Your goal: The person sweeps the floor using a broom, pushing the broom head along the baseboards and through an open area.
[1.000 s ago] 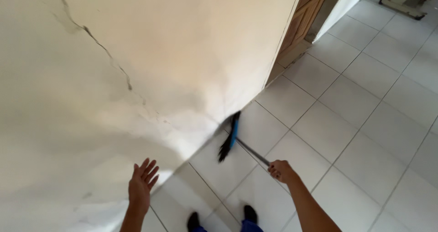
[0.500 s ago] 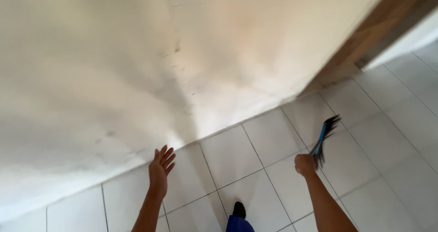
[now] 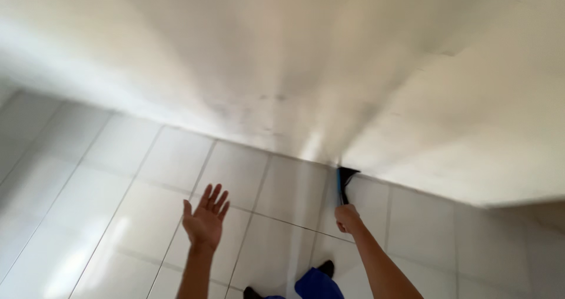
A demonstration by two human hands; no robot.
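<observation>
Broom [image 3: 341,184] blue-black, at wall base | right hand [image 3: 347,218] gripping handle | left hand [image 3: 204,222] spread, empty

Cream wall [image 3: 282,57] meets white tiled floor [image 3: 147,163] — grey grout, soft glare

Bare left hand [image 3: 204,221] and right hand [image 3: 347,218], forearms uncovered, no sleeves, rings or watch in view. Blue trouser leg [image 3: 316,285] below; dark shoes [image 3: 326,268] on both feet.

Pale cream wall [image 3: 282,57] meeting white tiled floor [image 3: 118,175]; dark shoes [image 3: 325,269] standing on tiles; blue trouser leg [image 3: 315,284] showing below
</observation>
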